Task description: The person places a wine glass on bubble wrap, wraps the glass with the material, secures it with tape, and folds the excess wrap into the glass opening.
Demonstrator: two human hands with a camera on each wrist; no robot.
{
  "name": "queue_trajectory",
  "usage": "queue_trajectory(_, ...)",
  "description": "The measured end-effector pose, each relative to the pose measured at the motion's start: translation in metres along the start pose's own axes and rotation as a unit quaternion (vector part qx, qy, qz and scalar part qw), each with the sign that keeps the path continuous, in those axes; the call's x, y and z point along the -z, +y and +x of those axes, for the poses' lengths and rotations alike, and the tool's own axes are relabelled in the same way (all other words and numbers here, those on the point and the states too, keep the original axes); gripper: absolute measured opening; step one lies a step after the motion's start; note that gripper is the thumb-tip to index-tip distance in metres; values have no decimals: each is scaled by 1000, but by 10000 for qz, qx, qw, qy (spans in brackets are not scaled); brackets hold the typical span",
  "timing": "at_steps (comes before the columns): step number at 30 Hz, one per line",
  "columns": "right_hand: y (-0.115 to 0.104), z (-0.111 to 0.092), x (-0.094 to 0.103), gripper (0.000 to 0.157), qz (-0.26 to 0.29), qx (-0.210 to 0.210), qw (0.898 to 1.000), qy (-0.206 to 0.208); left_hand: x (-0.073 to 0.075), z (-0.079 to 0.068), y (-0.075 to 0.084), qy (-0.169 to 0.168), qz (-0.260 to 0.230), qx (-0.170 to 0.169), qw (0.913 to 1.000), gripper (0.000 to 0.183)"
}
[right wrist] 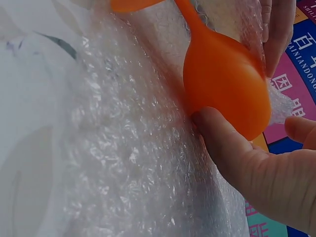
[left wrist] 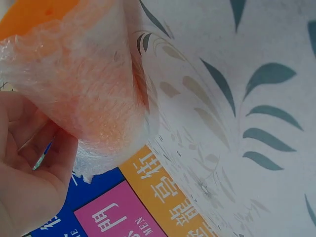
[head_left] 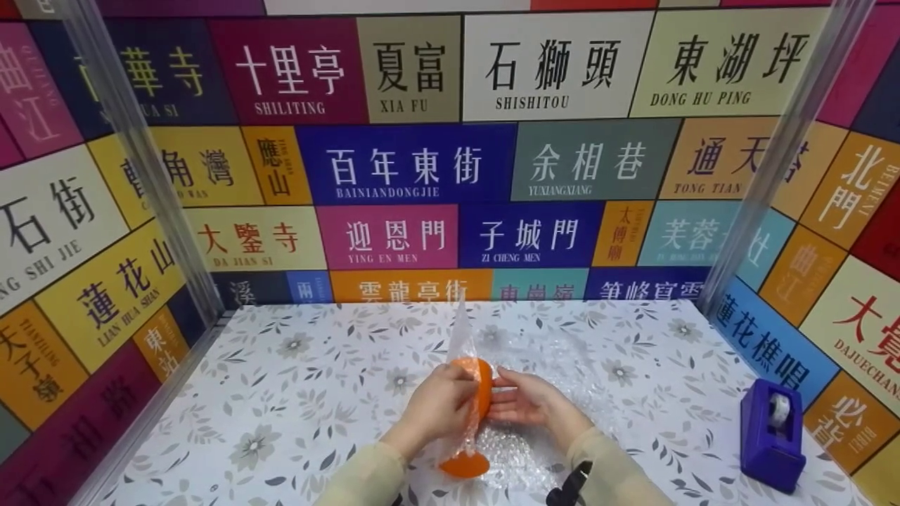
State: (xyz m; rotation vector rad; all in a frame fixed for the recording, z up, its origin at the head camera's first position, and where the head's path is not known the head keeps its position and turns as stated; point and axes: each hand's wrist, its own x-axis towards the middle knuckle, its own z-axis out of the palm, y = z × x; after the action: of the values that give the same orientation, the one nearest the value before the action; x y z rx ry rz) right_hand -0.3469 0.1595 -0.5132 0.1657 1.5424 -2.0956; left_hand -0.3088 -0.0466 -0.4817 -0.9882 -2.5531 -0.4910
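Observation:
An orange goblet lies on its side, its foot toward the person and its bowl farther away. Clear bubble wrap is folded up over its left side, with a pointed end rising beyond the bowl. My left hand grips the wrap and the goblet through it from the left. On the other side my right hand has its fingers extended toward the bowl. One fingertip touches the orange surface in the right wrist view, while the thumb stands apart from it.
More bubble wrap spreads to the right of the goblet on the flower-patterned table. A purple tape dispenser with a roll of tape stands at the right edge. Panels with printed signs enclose the back and sides.

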Motion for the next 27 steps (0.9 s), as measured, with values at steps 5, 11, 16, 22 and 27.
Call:
queue_trajectory(5, 1, 0, 2, 56, 80, -60, 9999, 114, 0, 1, 1, -272, -106, 29, 9996, 23)
queue_trajectory(11, 2, 0, -1, 61, -158, -6, 9997, 183, -1, 1, 3, -302, -48, -146, 9994, 24)
queue_trajectory(16, 2, 2, -5, 58, -311, 116, 9992, 232, -1, 2, 5, -219, 22, -280, 9994, 18)
queue_trajectory(22, 4, 3, -8, 58, -274, 115, 9989, 358, -1, 3, 5, -182, 20, -292, 9994, 10)
queue_trajectory(27, 5, 6, -7, 68, -566, 92, 9971, 502, -3, 3, 5, -128, -57, -313, 9994, 11)
